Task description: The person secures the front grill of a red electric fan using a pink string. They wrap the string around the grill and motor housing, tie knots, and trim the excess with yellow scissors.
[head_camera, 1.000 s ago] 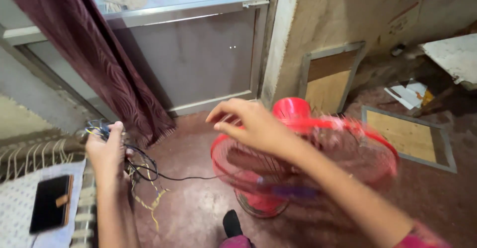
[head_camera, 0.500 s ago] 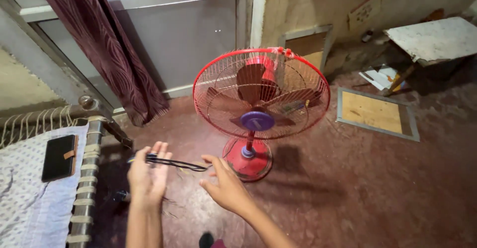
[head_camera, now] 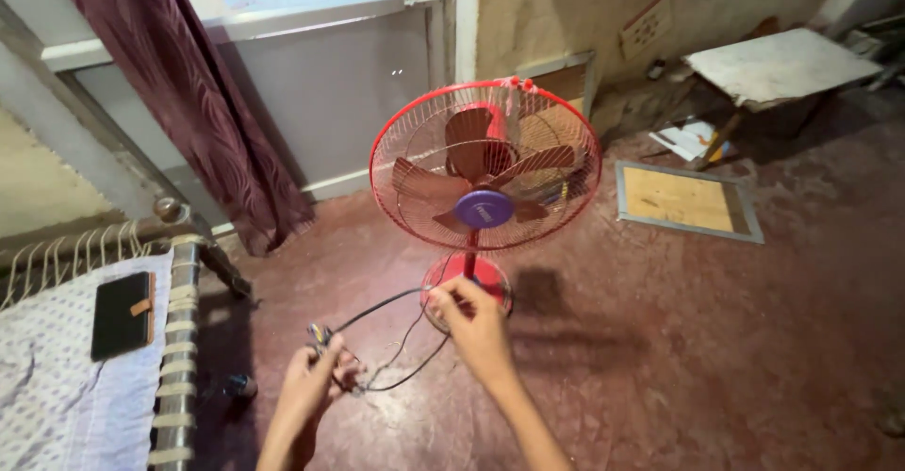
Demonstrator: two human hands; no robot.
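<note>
- Head view looks down on two bare hands stretched out over a dark red floor (head_camera: 716,339), with a black cord (head_camera: 396,339) running between them.
- Left hand (head_camera: 316,381) is closed around the cord's end, where a small cluster that looks like a plug or bare wire tips (head_camera: 316,334) sticks up above the fingers; pinching it there keeps the loose end from dropping.
- Right hand (head_camera: 476,325) is closed on the cord farther along, fingers curled with the knuckles up, so the stretch between the hands hangs in a slack loop just below and between them.
- Beyond the right hand, nearly touching its fingertips, stands a red pedestal fan (head_camera: 485,165) on its round base (head_camera: 467,287); the cord seems to lead toward that base, which would explain why this hand holds so close to it.
- Fan grille faces the camera, upright, with brown blades and a purple hub.
- Left of the left hand, well apart, a bed (head_camera: 57,377) with a metal frame carries a dark phone in a case (head_camera: 123,313).
- Far beyond both hands hang a maroon curtain (head_camera: 189,94) and a window; a framed board (head_camera: 683,199) lies on the floor off to the right.
</note>
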